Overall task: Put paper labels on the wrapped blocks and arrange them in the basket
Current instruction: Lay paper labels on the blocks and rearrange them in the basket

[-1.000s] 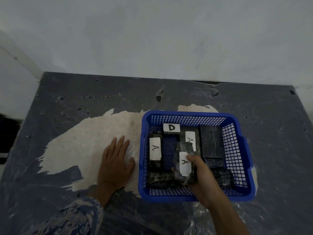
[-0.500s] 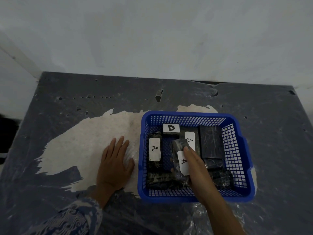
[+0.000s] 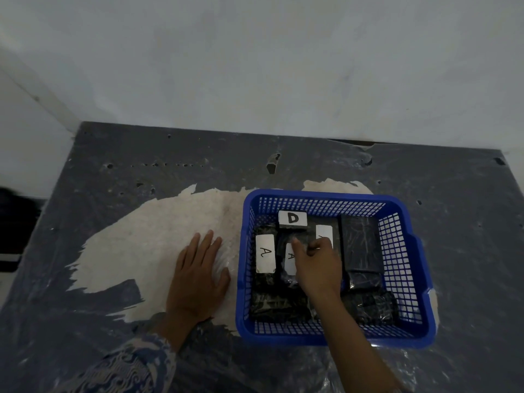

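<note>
the right hand is reaching into the blue basket, fingers curled and resting on a black wrapped block with an "a" label; whether it is gripping, i cannot tell. the left hand is lying flat and spread on the table, beside the basket.

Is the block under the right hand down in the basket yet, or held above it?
In the blue basket. The A-labelled wrapped block lies among the others; the right hand rests on it. Grip: cannot tell.
</note>
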